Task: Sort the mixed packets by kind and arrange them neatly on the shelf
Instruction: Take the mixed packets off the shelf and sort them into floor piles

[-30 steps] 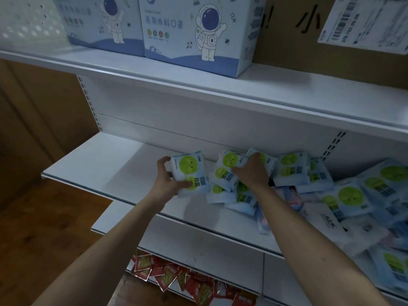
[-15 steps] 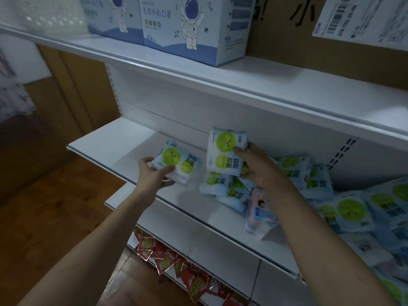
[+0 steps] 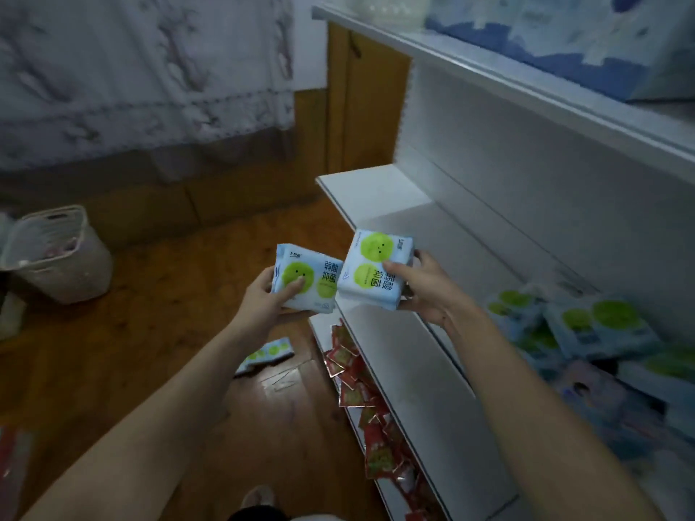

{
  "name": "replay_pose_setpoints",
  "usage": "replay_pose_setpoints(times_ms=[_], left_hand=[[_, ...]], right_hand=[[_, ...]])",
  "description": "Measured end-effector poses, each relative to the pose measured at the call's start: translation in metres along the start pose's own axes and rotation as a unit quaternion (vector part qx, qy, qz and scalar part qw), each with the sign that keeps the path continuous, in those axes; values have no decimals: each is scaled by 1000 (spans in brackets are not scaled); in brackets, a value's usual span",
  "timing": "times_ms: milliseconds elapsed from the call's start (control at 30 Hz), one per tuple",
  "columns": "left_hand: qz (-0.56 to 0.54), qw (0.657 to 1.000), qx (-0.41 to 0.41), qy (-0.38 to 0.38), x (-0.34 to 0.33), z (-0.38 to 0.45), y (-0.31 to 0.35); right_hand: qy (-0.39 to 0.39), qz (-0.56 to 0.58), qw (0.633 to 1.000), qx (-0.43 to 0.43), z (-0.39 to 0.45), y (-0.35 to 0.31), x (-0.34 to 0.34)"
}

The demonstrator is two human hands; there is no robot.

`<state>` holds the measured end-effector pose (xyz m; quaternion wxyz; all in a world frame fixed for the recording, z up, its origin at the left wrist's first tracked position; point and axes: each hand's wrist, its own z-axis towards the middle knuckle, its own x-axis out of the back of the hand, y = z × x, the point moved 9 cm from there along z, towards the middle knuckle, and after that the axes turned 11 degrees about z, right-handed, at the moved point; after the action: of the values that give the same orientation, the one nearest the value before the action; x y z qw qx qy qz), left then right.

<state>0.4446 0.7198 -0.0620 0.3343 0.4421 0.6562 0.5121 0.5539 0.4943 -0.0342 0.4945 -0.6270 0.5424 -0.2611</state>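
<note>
My left hand [image 3: 263, 300] grips a white-and-blue packet with green circles [image 3: 306, 280], held off the shelf's left front edge over the floor. My right hand [image 3: 427, 291] grips another such packet [image 3: 376, 272], seemingly a small stack, just to the right of the first one. Both hang in front of the white middle shelf [image 3: 421, 227]. A mixed pile of green-circle packets [image 3: 598, 325] and a pinkish packet [image 3: 586, 392] lies at the shelf's right end.
One green-circle packet [image 3: 265, 355] lies on the wooden floor below my hands. Red sachets [image 3: 361, 392] fill the bottom shelf. Blue-and-white boxes [image 3: 556, 39] stand on the top shelf. A pale basket [image 3: 56, 257] sits on the floor at the left.
My view has swung to the left. Both hands have carried their packets away from the pile to the shelf's left end, and the two packets have come closer together.
</note>
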Motion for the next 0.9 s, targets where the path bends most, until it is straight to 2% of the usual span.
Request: replay_pose_setpoints(times_ms=[133, 267, 433, 533, 667, 900], left_hand=[[35, 996, 25, 77, 89, -4, -26], [43, 987, 56, 143, 178, -6, -58], [41, 981, 101, 161, 260, 3, -115], [69, 970, 154, 174, 290, 13, -158], [50, 959, 214, 182, 307, 42, -220], [75, 929, 316, 180, 324, 151, -417]], right_hand=[[-71, -40, 995, -52, 28, 38, -88], [-98, -91, 987, -89, 57, 76, -168], [-119, -122, 980, -106, 97, 132, -237], [-114, -153, 974, -120, 120, 178, -252], [-87, -228, 957, -159, 168, 256, -249], [-100, -366, 906, -188, 318, 442, -225]])
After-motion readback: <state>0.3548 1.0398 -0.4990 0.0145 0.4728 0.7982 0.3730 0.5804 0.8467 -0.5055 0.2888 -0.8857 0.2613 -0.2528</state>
